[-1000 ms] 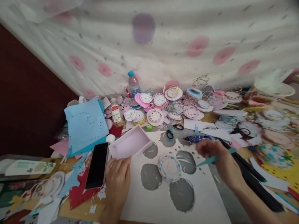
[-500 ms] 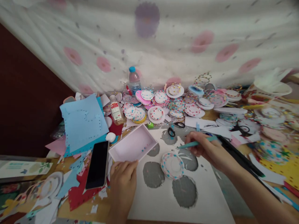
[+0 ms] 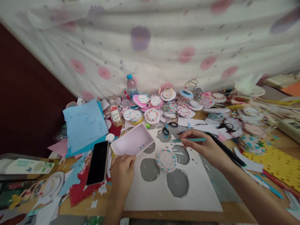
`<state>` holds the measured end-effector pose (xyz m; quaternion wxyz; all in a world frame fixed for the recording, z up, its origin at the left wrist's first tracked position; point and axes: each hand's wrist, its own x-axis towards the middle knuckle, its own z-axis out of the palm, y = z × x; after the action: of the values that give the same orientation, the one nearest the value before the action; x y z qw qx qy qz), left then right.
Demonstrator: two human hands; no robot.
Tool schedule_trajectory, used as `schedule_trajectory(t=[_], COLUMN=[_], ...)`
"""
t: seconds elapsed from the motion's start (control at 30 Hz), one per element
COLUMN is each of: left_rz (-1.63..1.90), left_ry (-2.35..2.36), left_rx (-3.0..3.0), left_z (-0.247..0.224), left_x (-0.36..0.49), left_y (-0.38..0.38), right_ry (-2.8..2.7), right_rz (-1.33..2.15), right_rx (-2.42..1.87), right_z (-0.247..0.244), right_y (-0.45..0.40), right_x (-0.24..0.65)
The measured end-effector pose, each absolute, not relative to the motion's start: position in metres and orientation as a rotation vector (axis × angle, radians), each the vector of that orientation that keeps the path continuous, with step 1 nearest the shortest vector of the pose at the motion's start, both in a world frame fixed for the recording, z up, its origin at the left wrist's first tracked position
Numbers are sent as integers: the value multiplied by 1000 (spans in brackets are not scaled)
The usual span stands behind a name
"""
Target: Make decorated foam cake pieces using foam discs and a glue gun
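My right hand (image 3: 197, 144) is closed on teal tweezers (image 3: 193, 140), held almost level with the tips pointing left. Those tips hover over the white sheet with grey cut-out holes (image 3: 150, 198). Just below them lies a round white paper disc (image 3: 166, 160) edged with red and blue dots. At the near edge of a shallow white box (image 3: 128, 142), my left hand (image 3: 123, 170) has its fingers curled against the wall. A few tiny blue pieces (image 3: 142, 146) lie in the box's right corner. Whether the tweezers pinch anything is too small to tell.
A black phone (image 3: 97, 163) and blue paper sheets (image 3: 85, 128) lie left. Behind stand a glue bottle (image 3: 116, 115), a water bottle (image 3: 132, 86) and many decorated discs (image 3: 152, 115). Black-handled scissors (image 3: 166, 131) lie beyond the tweezers; yellow dotted paper (image 3: 276, 162) is right.
The view has turned toward the right and slightly up. The tweezers are now more level, with their tips a little farther from the disc. My left hand stays at the box.
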<state>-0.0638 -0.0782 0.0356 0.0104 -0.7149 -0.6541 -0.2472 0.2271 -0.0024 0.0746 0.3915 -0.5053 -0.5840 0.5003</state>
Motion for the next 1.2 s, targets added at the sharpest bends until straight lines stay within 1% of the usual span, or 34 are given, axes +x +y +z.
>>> schedule_trajectory(t=[0.23, 0.43, 0.67, 0.83, 0.97, 1.2], left_rz=[-762, -795, -811, -829, -827, -873], left_ry=[-2093, -2083, -2090, -2089, -2100, -2128], left_rx=[-2228, -2196, -2165, -2192, -2184, -2181], left_z=[36, 34, 31, 34, 34, 30], left_x=[-64, -63, -62, -63, -60, -58], left_y=[-80, -81, -82, -82, -85, -87], right_ry=[-1378, -1440, -1708, -2007, -2240, -2397], right_rz=[1159, 1140, 1091, 1016, 914, 784], right_rx=[-1259, -1192, -1085, -1016, -1047, -1084], right_z=[71, 68, 68, 66, 60, 47], right_y=[-20, -25, -3, 11, 22, 34], right_x=[238, 235, 186, 140, 112, 88])
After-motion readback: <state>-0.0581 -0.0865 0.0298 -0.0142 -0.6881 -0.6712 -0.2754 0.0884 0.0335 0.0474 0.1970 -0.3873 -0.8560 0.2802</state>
